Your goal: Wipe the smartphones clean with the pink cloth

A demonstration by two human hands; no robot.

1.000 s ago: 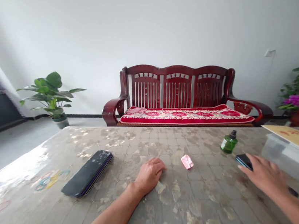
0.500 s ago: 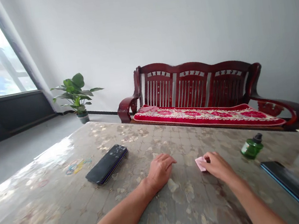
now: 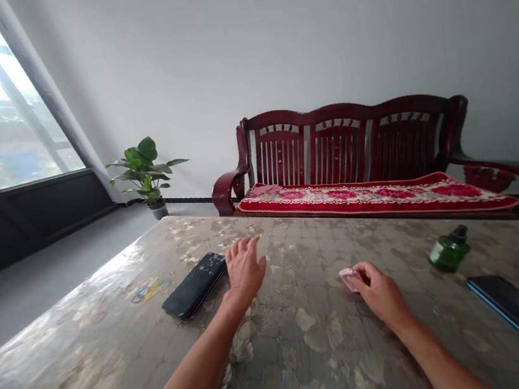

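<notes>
I observe moderate, cool daylight, apparently from the window (image 3: 5, 119) at upper L, whose panes are near blown out, outside detail washed. Strong glare on L edge of the counter (image 3: 297, 266), w/ smaller glints on its far L corner; R side and lower area dimmer. Wall (image 3: 315, 34) evenly lit, greyer toward R. Soft, faint shadow nr R hand (image 3: 382, 293). Slight softness overall; fine detail smeared, esp. lower R. Wide-angle stretch at edges, approx. worst in corners.

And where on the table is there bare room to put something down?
Bare table between left hand and pink packet, and nearer, between the forearms. Crowded: left hand beside the black case; green bottle near the blue-edged slab.
</notes>
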